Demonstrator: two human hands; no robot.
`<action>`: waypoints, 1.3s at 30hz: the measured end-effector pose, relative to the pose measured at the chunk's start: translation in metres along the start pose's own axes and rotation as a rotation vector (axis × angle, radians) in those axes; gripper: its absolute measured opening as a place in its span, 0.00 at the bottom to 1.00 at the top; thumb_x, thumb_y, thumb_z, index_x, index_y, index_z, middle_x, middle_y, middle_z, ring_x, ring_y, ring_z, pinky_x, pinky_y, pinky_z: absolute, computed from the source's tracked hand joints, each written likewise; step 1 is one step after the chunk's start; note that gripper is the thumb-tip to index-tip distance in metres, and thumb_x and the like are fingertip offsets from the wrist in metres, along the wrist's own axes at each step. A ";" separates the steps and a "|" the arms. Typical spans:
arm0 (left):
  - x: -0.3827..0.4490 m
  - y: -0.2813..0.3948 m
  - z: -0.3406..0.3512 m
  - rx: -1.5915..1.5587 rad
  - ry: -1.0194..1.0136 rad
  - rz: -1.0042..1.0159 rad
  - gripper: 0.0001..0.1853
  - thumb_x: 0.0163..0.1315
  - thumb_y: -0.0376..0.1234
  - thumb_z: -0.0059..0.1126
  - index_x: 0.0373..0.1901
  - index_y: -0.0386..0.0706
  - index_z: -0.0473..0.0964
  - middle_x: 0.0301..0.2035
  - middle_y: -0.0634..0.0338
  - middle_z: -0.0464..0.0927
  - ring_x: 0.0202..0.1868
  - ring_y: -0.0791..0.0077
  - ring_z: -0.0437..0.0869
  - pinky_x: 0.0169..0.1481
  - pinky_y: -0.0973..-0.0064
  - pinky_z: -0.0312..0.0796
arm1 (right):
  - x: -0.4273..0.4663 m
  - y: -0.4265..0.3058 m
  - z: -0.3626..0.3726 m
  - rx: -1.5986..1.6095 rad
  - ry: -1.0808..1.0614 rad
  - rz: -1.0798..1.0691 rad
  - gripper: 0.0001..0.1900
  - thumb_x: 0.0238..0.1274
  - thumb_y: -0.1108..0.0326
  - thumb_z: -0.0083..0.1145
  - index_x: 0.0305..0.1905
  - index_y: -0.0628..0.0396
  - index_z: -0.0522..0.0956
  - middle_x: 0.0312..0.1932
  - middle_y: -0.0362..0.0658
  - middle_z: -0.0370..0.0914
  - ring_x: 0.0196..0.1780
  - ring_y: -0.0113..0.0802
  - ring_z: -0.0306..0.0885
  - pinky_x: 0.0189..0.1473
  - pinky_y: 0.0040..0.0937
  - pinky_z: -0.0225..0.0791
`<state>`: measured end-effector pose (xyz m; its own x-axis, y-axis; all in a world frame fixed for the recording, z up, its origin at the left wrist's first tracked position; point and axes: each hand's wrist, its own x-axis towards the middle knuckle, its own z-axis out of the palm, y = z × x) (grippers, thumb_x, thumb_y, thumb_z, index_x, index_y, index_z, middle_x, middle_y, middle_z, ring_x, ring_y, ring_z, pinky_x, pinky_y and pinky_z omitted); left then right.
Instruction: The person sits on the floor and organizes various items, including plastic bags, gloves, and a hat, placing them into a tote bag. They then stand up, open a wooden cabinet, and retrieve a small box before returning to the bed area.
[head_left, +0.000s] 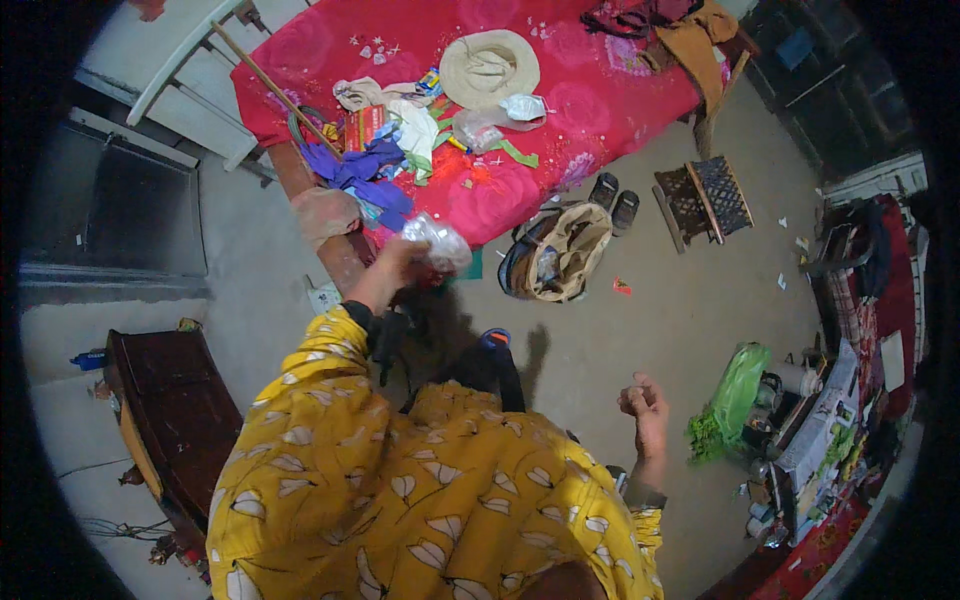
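My left hand (405, 260) grips a crumpled clear plastic bag (442, 246) at the near corner of a bed with a red floral cover (487, 199). The bag and fingers are slightly blurred. Just beyond it lie a purple cloth (360, 176) and a beige cloth bundle (326, 211). My right hand (645, 405) hangs over the floor at the right, fingers loosely bent, with nothing visible in it. Ahead, an unzipped bag with a beige lining (574, 251) stands on the floor by the bed, a clear plastic item inside.
A straw hat (489, 69), a face mask (523, 107), a red box (365, 127) and a wooden stick (277, 90) lie on the bed. Dark shoes (615, 202) and a small folding seat (703, 201) are on the floor. A green plastic bag (739, 390) sits beside the cluttered right side; a dark wooden cabinet (176, 405) stands left.
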<state>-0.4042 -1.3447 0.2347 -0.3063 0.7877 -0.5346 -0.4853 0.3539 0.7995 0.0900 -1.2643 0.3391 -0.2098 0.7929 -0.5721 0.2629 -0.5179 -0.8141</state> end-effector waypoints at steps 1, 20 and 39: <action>0.006 0.005 0.004 -0.331 0.169 -0.155 0.14 0.54 0.29 0.55 0.44 0.39 0.70 0.40 0.51 0.75 0.45 0.59 0.77 0.46 0.60 0.72 | 0.005 0.001 -0.004 -0.012 0.023 0.057 0.15 0.58 0.73 0.50 0.50 0.60 0.69 0.27 0.38 0.72 0.31 0.25 0.71 0.35 0.24 0.67; -0.051 0.018 0.089 -0.441 -0.053 -0.072 0.27 0.62 0.49 0.46 0.55 0.40 0.63 0.46 0.58 0.73 0.44 0.66 0.77 0.50 0.66 0.69 | 0.145 -0.098 0.164 -0.375 -0.663 -0.267 0.10 0.53 0.70 0.59 0.42 0.59 0.76 0.28 0.30 0.64 0.33 0.20 0.63 0.39 0.19 0.61; 0.026 0.097 0.037 -0.304 -0.208 0.212 0.35 0.58 0.38 0.56 0.65 0.43 0.52 0.54 0.55 0.66 0.56 0.69 0.68 0.55 0.73 0.65 | 0.141 -0.181 0.297 0.245 -0.787 -0.041 0.07 0.55 0.74 0.51 0.39 0.57 0.71 0.33 0.35 0.72 0.35 0.22 0.70 0.38 0.21 0.65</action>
<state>-0.4290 -1.2718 0.3081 -0.2688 0.9228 -0.2759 -0.6581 0.0332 0.7522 -0.2667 -1.1541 0.3760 -0.8374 0.4028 -0.3695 0.0465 -0.6211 -0.7823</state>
